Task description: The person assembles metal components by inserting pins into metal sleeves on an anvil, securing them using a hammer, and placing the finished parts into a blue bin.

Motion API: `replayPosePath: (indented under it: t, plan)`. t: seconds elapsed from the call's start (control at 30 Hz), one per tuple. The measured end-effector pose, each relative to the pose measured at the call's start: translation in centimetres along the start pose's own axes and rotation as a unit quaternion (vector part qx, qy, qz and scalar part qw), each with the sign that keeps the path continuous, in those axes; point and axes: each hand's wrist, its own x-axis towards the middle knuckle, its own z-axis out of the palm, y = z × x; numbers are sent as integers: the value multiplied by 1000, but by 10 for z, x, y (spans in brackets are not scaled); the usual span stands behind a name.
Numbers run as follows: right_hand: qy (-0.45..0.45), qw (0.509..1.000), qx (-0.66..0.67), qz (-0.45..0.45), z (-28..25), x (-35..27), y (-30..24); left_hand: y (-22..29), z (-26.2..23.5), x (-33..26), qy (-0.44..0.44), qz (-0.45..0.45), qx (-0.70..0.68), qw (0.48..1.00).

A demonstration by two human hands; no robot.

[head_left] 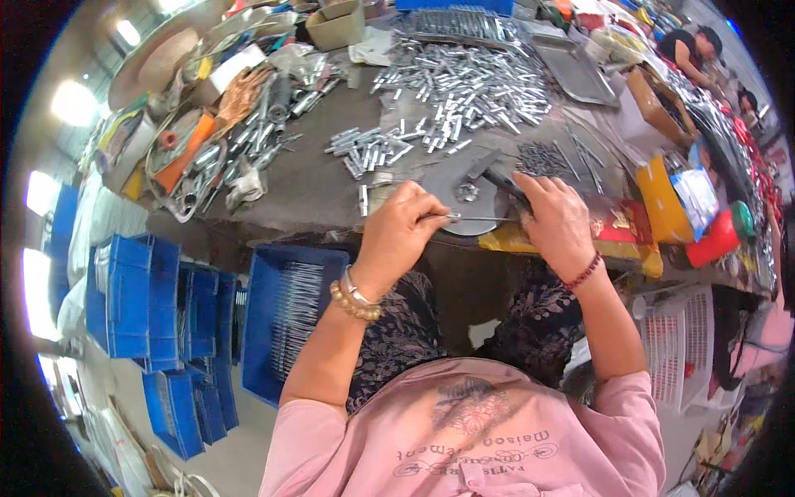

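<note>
silvery metal rod (482, 219), slim, straight, nearly level

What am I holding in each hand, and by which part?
Your left hand pinches a slim metal rod near its left end; your right hand grips a dark tool by its handle.

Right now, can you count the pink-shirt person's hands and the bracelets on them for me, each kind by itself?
Hands: 2 (left hand, right hand)
Beaded bracelets: 2 (tan bracelet, dark red bracelet)
Silvery band: 1
Total: 5
</note>
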Motion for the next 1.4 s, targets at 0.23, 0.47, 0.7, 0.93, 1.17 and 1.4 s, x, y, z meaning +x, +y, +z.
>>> replayPosePath:
  t: [0.23, 0.47, 0.7, 0.93, 1.17, 1.4]
  plan:
    - [62, 986, 148, 43, -13, -23, -6, 5, 2, -1, -11, -14, 6, 1000]
    - [131, 975, 168, -68, -24, -40, -29, 3, 2, 1, -10, -1, -7, 1000]
    - [44, 981, 188, -15, -19, -34, -29, 3, 0, 0, -10, -7, -3, 1000]
    - [104, 986, 22, -125, -9, -12, -21, 2, 0, -1, -3, -7, -8, 1000]
    - [-31, 985, 171, 19, -3, -37, -53, -13, 5, -8, 41, 45, -33, 998]
    - [-194, 898, 374, 126, 8, -46, -53, 6, 34, -43, 148, -63, -192, 968]
